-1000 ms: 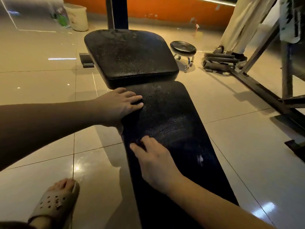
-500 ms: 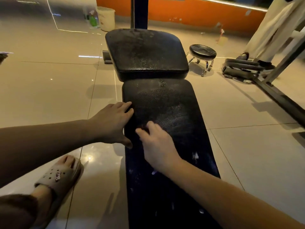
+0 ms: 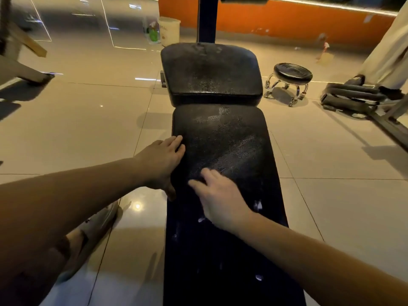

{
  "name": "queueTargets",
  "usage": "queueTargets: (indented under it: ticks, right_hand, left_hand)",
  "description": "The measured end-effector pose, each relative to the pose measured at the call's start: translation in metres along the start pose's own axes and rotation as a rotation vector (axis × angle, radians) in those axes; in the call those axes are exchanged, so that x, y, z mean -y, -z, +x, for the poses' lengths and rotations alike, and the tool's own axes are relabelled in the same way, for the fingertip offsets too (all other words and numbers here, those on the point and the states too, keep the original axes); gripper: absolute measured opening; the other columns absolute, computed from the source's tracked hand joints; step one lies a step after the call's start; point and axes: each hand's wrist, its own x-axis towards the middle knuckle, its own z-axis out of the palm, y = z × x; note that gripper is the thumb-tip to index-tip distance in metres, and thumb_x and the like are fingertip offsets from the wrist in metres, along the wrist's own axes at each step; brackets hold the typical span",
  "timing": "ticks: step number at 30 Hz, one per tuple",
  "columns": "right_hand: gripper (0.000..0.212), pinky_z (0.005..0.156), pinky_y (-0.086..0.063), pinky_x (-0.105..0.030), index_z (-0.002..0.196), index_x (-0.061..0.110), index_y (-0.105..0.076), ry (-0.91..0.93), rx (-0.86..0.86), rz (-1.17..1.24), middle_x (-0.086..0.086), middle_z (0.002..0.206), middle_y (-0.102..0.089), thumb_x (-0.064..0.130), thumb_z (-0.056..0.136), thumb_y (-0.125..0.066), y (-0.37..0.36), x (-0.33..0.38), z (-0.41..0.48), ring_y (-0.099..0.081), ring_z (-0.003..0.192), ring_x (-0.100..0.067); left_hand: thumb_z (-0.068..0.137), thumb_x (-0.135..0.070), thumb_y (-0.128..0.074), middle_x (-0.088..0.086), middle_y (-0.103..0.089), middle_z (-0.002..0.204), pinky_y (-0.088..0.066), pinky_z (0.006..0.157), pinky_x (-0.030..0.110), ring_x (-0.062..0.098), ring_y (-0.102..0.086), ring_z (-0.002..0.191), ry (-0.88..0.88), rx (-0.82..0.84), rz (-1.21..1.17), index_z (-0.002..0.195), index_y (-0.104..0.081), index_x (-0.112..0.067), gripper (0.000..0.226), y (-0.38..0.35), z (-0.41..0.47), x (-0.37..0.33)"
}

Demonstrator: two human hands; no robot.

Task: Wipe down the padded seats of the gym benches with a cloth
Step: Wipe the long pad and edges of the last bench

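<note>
Glossy tile floor (image 3: pixel 88 129), orange wall (image 3: pixel 287 21) behind. Long bench pad (image 3: pixel 231 146) ran down the middle, black textured vinyl, white flecks (image 3: pixel 257 205) on its near part. Left hand (image 3: pixel 159 160) rested on the pad's left edge, fingers straight, thumb down the side. Right hand (image 3: pixel 220 202) lay flat mid-pad, fingers spread and extended. No cloth could be made out, maybe hidden under that palm. Second pad (image 3: pixel 209 71) sat just beyond the far end. Judged: padding firm with slight give, vinyl likely slick, frame heavy, wouldn't shift. Cloth would be limp, best pressed flat under the palm.
</note>
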Motion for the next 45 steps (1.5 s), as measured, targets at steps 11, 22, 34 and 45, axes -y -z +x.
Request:
queueTargets:
  ticks: [11,22,34,45]
  right_hand:
    - [0.034,0.083,-0.046,-0.043,0.125,0.023,-0.071,-0.538,-0.127,-0.231,-0.012,0.115,-0.057,0.019,0.092,-0.063,0.036,-0.112,0.035,-0.057,0.099,-0.037]
    - [0.049,0.087,-0.048,-0.038,0.143,0.024,-0.051,0.335,0.183,-0.146,-0.008,0.126,-0.055,0.028,0.095,-0.063,0.023,-0.012,-0.022,-0.053,0.106,-0.023]
    - [0.027,0.071,-0.049,-0.042,0.124,0.010,-0.061,-0.458,-0.234,-0.239,-0.015,0.107,-0.053,0.022,0.101,-0.053,0.024,-0.110,0.048,-0.054,0.095,-0.035]
    - [0.035,0.070,-0.054,-0.043,0.130,0.017,-0.067,0.241,-0.023,-0.119,-0.016,0.110,-0.056,0.021,0.095,-0.064,0.030,-0.072,0.038,-0.057,0.096,-0.033]
  left_hand:
    - [0.054,-0.082,-0.077,0.026,-0.017,0.161,-0.033,0.119,0.047,0.040,-0.023,0.146,0.029,0.041,0.092,0.157,-0.021,0.001,0.143,0.021,-0.008,-0.018]
    - [0.067,-0.084,-0.068,0.022,0.000,0.167,-0.018,0.125,0.048,0.041,-0.008,0.152,-0.042,0.001,0.147,0.160,-0.004,-0.004,0.138,0.004,-0.005,0.003]
    - [0.062,-0.084,-0.070,0.019,0.009,0.167,-0.014,0.125,0.045,0.038,-0.001,0.154,0.010,0.042,0.109,0.160,0.005,-0.007,0.145,0.003,0.003,-0.006]
    - [0.066,-0.087,-0.063,0.013,0.003,0.169,-0.020,0.123,0.040,0.030,-0.009,0.155,0.013,-0.054,0.050,0.161,-0.001,-0.012,0.135,-0.001,-0.015,-0.003]
